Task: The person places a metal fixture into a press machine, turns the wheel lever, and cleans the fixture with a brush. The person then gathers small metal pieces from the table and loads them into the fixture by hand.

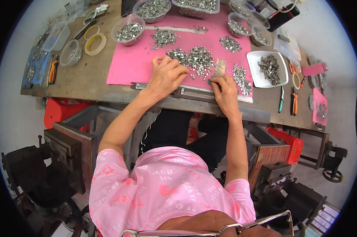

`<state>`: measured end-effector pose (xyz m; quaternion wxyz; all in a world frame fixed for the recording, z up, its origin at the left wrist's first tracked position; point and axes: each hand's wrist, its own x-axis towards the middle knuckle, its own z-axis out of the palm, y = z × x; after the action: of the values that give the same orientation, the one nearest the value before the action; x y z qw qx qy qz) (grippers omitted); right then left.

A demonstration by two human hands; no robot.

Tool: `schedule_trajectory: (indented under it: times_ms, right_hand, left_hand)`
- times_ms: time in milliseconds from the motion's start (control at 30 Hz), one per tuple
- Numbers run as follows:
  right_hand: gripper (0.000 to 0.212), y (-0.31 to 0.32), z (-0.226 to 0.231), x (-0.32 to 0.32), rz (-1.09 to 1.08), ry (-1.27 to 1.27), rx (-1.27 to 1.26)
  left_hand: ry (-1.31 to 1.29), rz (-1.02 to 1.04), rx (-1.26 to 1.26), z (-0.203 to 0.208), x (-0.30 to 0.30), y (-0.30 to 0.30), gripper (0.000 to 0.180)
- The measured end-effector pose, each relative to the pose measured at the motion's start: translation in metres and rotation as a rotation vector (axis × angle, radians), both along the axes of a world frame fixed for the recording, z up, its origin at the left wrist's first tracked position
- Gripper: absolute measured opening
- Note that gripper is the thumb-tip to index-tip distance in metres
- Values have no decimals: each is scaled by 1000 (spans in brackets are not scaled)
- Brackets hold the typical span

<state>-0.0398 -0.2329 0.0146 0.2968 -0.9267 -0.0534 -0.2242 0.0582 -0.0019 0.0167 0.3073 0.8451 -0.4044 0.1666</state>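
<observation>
Metal rail (196, 91) is lying along the near edge of the pink mat (125, 65). Left hand (168, 76) is curling its fingers near the rail's middle; whether they are pinching something, I cannot tell. Right hand (225, 91) is bending its fingers near the rail's right end, by a small grey piece (217, 74); its grip I also cannot tell. Metal bits (201, 59) are lying beyond.
</observation>
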Motion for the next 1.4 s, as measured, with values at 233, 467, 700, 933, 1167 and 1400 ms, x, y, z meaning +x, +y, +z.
schedule_trajectory:
  times_ms: [233, 467, 700, 933, 1167, 1400]
  right_hand:
    - [12, 7, -5, 7, -26, 27, 2]
    - [11, 13, -8, 17, -88, 79, -33]
    - [4, 32, 3, 2, 24, -16, -45]
    - [6, 56, -5, -7, 89, -47, 62]
    - [6, 47, -2, 8, 84, -26, 63]
    - [9, 47, -9, 27, 42, 5, -66]
  left_hand:
    - [-31, -76, 123, -14, 15, -16, 10]
    - [33, -138, 176, -6, 25, -19, 11]
    - [49, -159, 165, -10, 25, -17, 12]
    - [149, -148, 56, 0, 10, 3, 12]
    - [164, -151, -21, 0, -17, 13, 14]
    - [154, -167, -43, -10, -26, 6, 16]
